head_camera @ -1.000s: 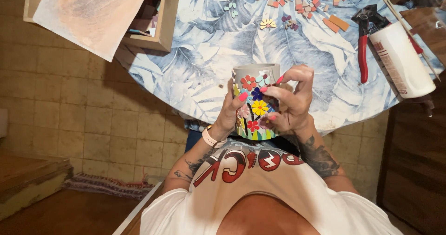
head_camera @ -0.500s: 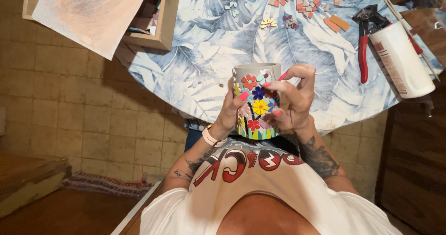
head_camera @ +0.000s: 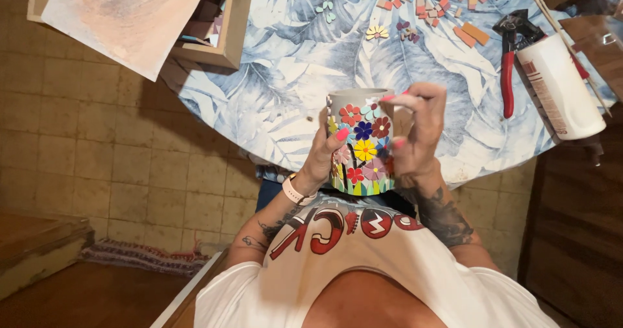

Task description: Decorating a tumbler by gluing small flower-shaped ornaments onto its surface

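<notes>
Grey cylindrical pot (head_camera: 361,143) covered in colourful mosaic flowers sits upright between both hands, above the lap. Left hand (head_camera: 326,151) wraps its side, fingers closed on it; right hand (head_camera: 415,133) clasps the opposite side, fingertips curled at the rim. Beyond the hands spreads a round table with a blue leaf-print cloth (head_camera: 285,62). Farther right of the right hand lie red-handled nippers (head_camera: 508,68) beside a white plastic bottle (head_camera: 559,85). Farthest off, small loose tile pieces (head_camera: 441,7) are scattered.
</notes>
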